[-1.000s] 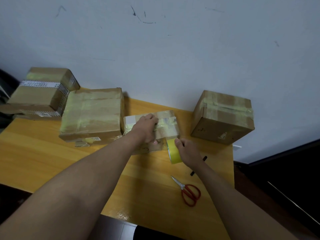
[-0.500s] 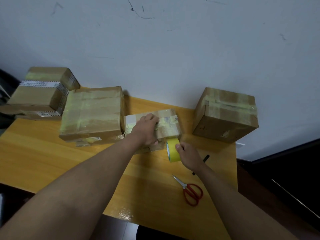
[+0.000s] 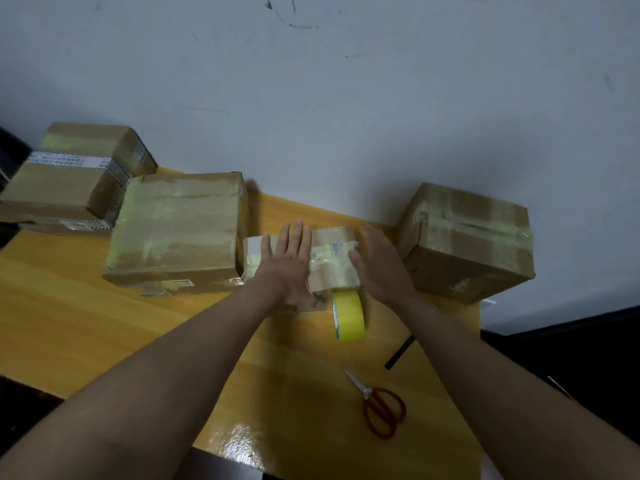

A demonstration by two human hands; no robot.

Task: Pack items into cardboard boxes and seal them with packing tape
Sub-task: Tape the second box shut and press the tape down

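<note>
A: Head view, biggest first: what sits on the tabletop [image 3: 86, 317]?

B: A large taped box [image 3: 176, 233] at left, a stack of boxes [image 3: 72, 178] behind it, another sealed box [image 3: 467, 244] at right by the wall.

A: And the small box [image 3: 332, 268]?

B: In the middle, between the two, tape across its top. The left hand [image 3: 289, 261] lies flat on it, fingers spread straight. The right hand [image 3: 377, 261] presses its right end, fingers straight, grip holding nothing.

A: Smaller things?

B: A yellow tape roll [image 3: 348, 315] stands on edge, touching the small box's near side. Red scissors [image 3: 381, 405] lie nearer, well apart, beside a black stick [image 3: 400, 352].
</note>
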